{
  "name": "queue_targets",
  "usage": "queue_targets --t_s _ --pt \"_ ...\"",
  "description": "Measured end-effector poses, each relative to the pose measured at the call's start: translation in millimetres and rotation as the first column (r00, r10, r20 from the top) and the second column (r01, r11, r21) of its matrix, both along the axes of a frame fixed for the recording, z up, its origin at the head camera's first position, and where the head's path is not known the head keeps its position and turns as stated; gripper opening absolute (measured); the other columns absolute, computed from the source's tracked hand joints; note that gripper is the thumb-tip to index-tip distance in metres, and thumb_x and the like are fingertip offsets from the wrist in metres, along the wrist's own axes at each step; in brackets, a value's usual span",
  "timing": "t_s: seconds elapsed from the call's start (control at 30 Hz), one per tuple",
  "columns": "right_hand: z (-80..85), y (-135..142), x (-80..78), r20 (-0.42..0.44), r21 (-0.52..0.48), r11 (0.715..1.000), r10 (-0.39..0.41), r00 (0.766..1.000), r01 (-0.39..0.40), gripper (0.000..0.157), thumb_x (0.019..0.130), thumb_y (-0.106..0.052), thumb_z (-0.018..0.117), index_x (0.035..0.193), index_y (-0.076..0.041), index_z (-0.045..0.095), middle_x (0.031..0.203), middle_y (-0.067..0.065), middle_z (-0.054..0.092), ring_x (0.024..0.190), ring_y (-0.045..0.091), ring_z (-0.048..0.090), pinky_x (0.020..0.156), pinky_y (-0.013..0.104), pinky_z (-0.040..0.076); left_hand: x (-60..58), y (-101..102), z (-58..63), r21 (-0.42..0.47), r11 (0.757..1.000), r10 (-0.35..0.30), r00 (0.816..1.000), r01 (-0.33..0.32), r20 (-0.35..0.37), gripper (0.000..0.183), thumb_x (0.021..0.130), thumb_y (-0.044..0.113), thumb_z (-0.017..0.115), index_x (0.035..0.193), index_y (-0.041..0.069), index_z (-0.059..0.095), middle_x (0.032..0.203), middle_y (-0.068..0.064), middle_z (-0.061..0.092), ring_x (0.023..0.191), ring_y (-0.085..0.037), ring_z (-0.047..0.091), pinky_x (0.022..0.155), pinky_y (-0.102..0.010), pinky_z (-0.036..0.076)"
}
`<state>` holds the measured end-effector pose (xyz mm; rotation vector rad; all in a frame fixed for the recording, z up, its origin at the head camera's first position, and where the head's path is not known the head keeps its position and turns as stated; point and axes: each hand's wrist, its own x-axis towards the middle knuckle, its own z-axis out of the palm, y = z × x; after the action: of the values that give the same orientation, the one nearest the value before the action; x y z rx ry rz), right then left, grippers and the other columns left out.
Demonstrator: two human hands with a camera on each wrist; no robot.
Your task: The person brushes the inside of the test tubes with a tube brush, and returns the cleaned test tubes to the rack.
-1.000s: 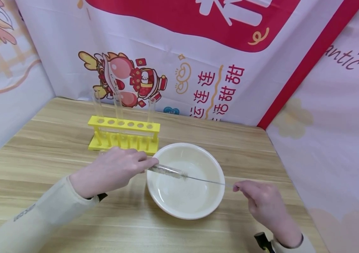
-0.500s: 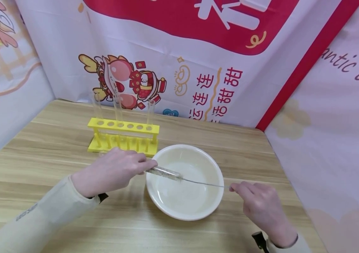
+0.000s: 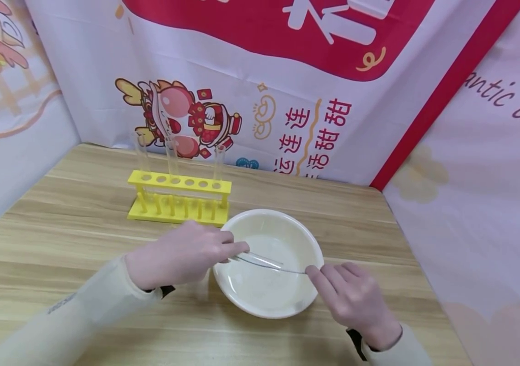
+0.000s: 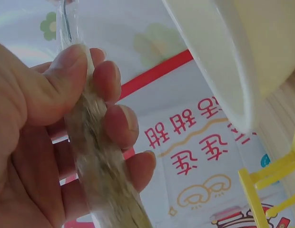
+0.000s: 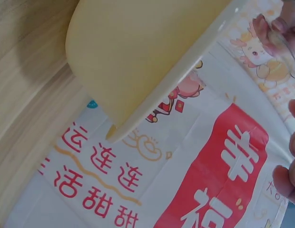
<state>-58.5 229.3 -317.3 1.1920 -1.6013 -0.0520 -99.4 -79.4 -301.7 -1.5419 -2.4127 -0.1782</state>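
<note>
Mid-frame, the left hand gripped a tube slanting over the bowl toward the right hand, which pinched the brush wire.

Test tube partly hidden by left grip, head view; brush bristles blurred, left-wrist view; right grip cropped, right-wrist view.

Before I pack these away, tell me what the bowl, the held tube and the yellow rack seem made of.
Bowl: cream with a glossy rim; glazed ceramic or plastic, hard to say.
Tube: clear and shiny, the brush showing through; glass or clear plastic.
Rack: probably moulded plastic, evenly yellow throughout.
</note>
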Motion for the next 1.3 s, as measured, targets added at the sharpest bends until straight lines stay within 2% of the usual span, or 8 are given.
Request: queue_targets --t_s 0.27,0.4,0.53,0.7,0.87,1.0,1.1,1.3 --pt "5.2 -16.6 -2.8 -0.074 0.007 1.0 0.011 0.997 -0.011 0.023 0.092 0.006 0.047 0.077 0.002 0.063 0.058 0.002 0.041 0.042 0.01 0.031 0.04 0.019 0.034 3.2 7.3 4.0 -0.029 0.999 -0.017 1.0 0.016 -0.026 0.045 0.079 0.001 0.08 0.119 0.019 0.07 0.084 0.0 0.066 0.062 -0.013 0.059 0.046 -0.018 0.041" --pt "4.6 -17.8 -2.2 -0.017 0.002 0.999 -0.045 0.999 0.045 0.023 0.093 0.005 0.044 0.08 0.003 0.063 0.059 0.002 0.04 0.042 0.011 0.032 0.039 0.019 0.03 2.9 6.5 4.5 -0.006 1.0 0.0 0.999 0.0 -0.046 0.045 0.078 0.0 0.079 0.118 0.019 0.07 0.082 0.0 0.066 0.061 -0.014 0.06 0.044 -0.019 0.04" --pt "-0.9 -14.6 -2.4 0.119 -0.007 0.988 -0.151 0.981 0.153 0.025 0.09 0.008 0.041 0.083 0.001 0.064 0.058 0.002 0.042 0.042 0.011 0.029 0.038 0.019 0.022 1.3 7.5 1.2 0.045 0.999 -0.006 0.998 0.009 -0.058 0.041 0.08 0.006 0.081 0.117 0.017 0.069 0.081 0.0 0.065 0.062 -0.014 0.061 0.045 -0.019 0.04" --pt "-13.2 -9.1 -3.2 0.342 0.003 0.972 -0.22 0.914 0.233 0.038 0.086 0.011 0.032 0.087 -0.005 0.067 0.056 -0.002 0.045 0.041 0.009 0.026 0.038 0.019 0.017 -0.9 7.0 -4.5 0.068 0.998 0.026 0.995 -0.019 -0.098 0.039 0.082 0.011 0.081 0.119 0.015 0.069 0.082 -0.002 0.066 0.064 -0.015 0.063 0.045 -0.02 0.042" --pt "-22.0 -5.6 -0.3 0.516 0.035 0.971 -0.219 0.828 0.236 0.038 0.079 0.012 0.04 0.091 -0.012 0.068 0.062 -0.008 0.061 0.041 0.007 0.039 0.037 0.018 0.022 -0.9 3.0 -8.9 0.013 0.998 0.061 0.992 -0.06 -0.111 0.047 0.079 0.007 0.083 0.123 0.017 0.068 0.086 -0.004 0.068 0.064 -0.016 0.062 0.045 -0.02 0.042" --pt "-23.0 -4.7 2.8 0.623 0.017 0.977 -0.175 0.762 0.211 0.038 0.072 0.014 0.054 0.09 -0.017 0.068 0.076 -0.01 0.071 0.046 0.004 0.05 0.037 0.015 0.025 2.3 0.7 -8.7 -0.017 0.997 0.071 0.991 -0.073 -0.115 0.052 0.078 0.01 0.085 0.126 0.018 0.067 0.089 -0.004 0.068 0.064 -0.017 0.061 0.045 -0.019 0.041" --pt "-20.6 -4.8 4.2 0.689 -0.011 0.982 -0.128 0.714 0.188 0.039 0.068 0.013 0.063 0.088 -0.02 0.068 0.074 -0.01 0.07 0.048 0.0 0.046 0.04 0.013 0.026 5.3 -0.3 -6.5 -0.02 0.997 0.074 0.986 -0.078 -0.15 0.053 0.078 0.01 0.085 0.127 0.018 0.067 0.089 -0.004 0.068 0.064 -0.017 0.061 0.045 -0.019 0.041" --pt "-14.7 -4.7 8.0 0.789 -0.07 0.984 -0.046 0.613 0.163 0.045 0.066 0.019 0.057 0.084 -0.021 0.067 0.062 -0.013 0.057 0.053 -0.005 0.038 0.046 0.011 0.031 9.2 -2.7 -2.6 -0.005 0.997 0.074 0.978 -0.077 -0.194 0.052 0.079 0.009 0.084 0.127 0.018 0.066 0.089 -0.004 0.067 0.067 -0.018 0.062 0.047 -0.021 0.045"
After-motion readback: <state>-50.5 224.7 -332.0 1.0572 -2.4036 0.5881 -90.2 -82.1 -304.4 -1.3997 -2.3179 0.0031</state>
